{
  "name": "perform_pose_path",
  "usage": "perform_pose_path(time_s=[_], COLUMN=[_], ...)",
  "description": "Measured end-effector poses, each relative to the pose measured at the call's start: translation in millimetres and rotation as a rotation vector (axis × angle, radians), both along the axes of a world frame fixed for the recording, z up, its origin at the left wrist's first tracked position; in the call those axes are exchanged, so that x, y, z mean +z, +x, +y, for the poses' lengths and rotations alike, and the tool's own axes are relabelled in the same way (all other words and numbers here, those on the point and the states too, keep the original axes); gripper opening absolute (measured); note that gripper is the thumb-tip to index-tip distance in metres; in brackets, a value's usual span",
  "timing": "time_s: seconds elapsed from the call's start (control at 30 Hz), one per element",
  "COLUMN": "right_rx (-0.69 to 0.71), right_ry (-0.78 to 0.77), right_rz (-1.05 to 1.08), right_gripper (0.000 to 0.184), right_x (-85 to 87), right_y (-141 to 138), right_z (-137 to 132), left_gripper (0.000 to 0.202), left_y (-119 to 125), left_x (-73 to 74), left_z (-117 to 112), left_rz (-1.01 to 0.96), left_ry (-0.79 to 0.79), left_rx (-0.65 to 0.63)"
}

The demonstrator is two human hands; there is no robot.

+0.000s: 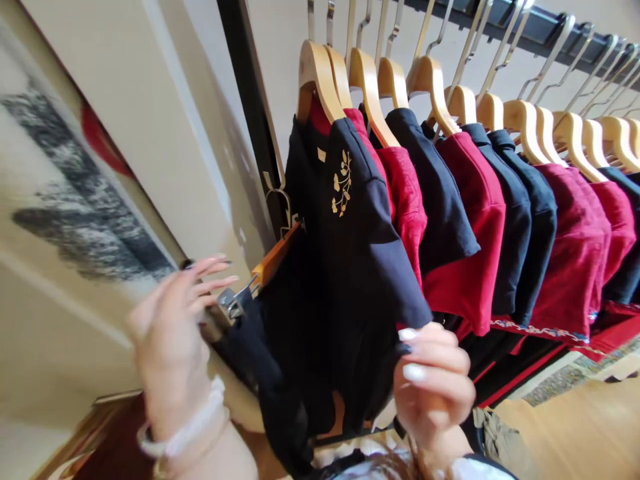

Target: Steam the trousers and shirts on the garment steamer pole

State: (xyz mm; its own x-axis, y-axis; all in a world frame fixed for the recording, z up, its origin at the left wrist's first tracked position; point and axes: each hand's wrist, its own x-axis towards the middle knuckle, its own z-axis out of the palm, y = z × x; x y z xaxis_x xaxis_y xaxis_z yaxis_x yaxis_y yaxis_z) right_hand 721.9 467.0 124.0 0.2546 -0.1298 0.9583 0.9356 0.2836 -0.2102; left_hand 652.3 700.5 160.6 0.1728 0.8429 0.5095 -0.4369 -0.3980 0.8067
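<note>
A dark short-sleeved top (pixel 367 230) with a gold leaf design at the shoulder hangs on a wooden hanger (pixel 320 73) at the near end of the rail. My right hand (pixel 437 380) is closed at its sleeve hem, fingers curled and pinching the fabric edge. Beside the top, a lower wooden clip hanger (pixel 277 257) carries a black garment (pixel 273 373). My left hand (pixel 175 327), with a white band at the wrist, is raised near the metal clip (pixel 230 303). Its fingers are stretched out and apart, and nothing shows in them.
More red and dark tops (pixel 475 227) hang in a row to the right from a black rail (pixel 545 30). On the left is a wall picture (pixel 85 193) with black brushwork. A wooden floor (pixel 585 427) shows at lower right, beside crumpled brownish cloth (pixel 500 437).
</note>
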Motion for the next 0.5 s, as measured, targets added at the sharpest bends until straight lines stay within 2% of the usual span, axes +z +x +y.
perform_pose_path(time_s=[0.07,0.13,0.17,0.2,0.23,0.3,0.33,0.37,0.43,0.5], right_rx=[-0.019,0.075,0.153,0.241,0.330,0.462,0.481,0.461,0.356,0.241], right_ry=[0.111,0.100,0.084,0.076,0.050,-0.082,-0.168,-0.247,-0.379,-0.468], right_rz=[0.154,0.327,0.395,0.443,0.486,0.566,0.590,0.592,0.531,0.421], right_gripper=[0.038,0.039,0.042,0.043,0.041,0.037,0.036,0.037,0.047,0.058], right_x=[-0.2,0.8,1.0,0.6,-0.3,-3.7,-5.8,-7.8,-10.7,-10.8], right_y=[4,6,5,5,5,4,4,4,5,8], right_z=[4,15,21,26,30,33,32,31,27,24], left_gripper=[0.030,0.025,0.021,0.024,0.033,0.051,0.056,0.060,0.067,0.077], left_y=[-19,-32,-34,-32,-26,-9,1,10,23,29], left_x=[-5.1,-12.0,-15.5,-18.6,-21.0,-24.1,-25.3,-27.0,-34.3,-49.7], left_z=[-28,-66,-85,-100,-112,-124,-124,-123,-116,-111], left_rz=[-0.180,-0.182,-0.125,-0.039,0.027,0.014,-0.031,-0.081,-0.123,-0.115], left_ry=[-0.020,0.045,0.065,0.096,0.117,0.120,0.114,0.109,0.130,0.192], left_rx=[0.064,-0.151,-0.250,-0.407,-0.555,-0.663,-0.628,-0.537,-0.324,-0.126])
